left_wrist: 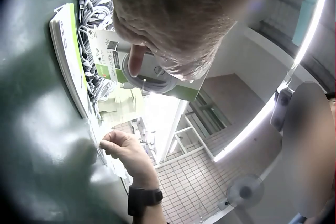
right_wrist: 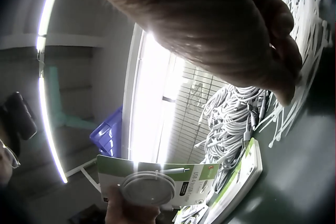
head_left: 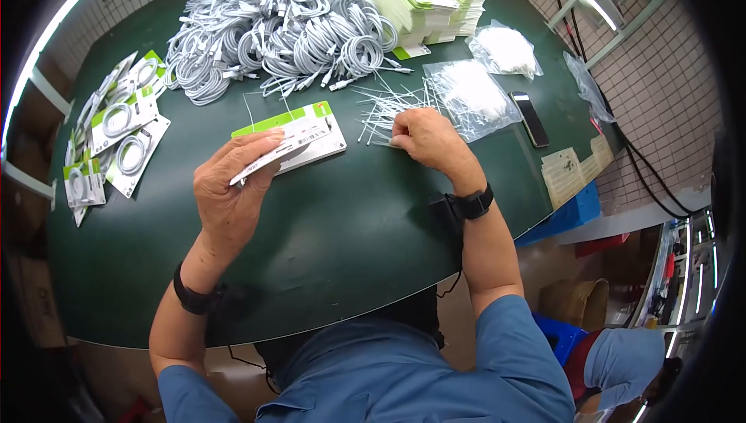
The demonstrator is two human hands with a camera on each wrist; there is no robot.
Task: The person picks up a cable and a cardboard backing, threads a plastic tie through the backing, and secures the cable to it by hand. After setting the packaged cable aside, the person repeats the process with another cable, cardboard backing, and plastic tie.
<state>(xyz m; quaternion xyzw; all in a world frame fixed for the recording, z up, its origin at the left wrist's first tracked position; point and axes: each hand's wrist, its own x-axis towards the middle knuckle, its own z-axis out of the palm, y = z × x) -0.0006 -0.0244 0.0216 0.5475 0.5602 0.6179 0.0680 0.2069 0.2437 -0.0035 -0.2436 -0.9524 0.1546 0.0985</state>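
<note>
My left hand (head_left: 231,182) grips a white and green packaging card (head_left: 284,148) by its edge, tilted up off the table. In the right wrist view, a coiled white cable (right_wrist: 147,174) shows on that card's face. Under and beyond it lies a low stack of similar cards (head_left: 332,141) on the table. My right hand (head_left: 434,139) is down at a loose heap of thin white cable ties (head_left: 386,106), with thumb and fingers pinched together among them. The right wrist view has its fingertips right on the ties (right_wrist: 310,50).
Behind the hands is a large pile of coiled grey-white cables (head_left: 272,22), beside tall stacks of cards (head_left: 423,7). Carded cables (head_left: 116,124) lie at left. At right are bags of ties (head_left: 474,96), (head_left: 505,50), a phone (head_left: 530,120) and a worn paper sheet (head_left: 575,170).
</note>
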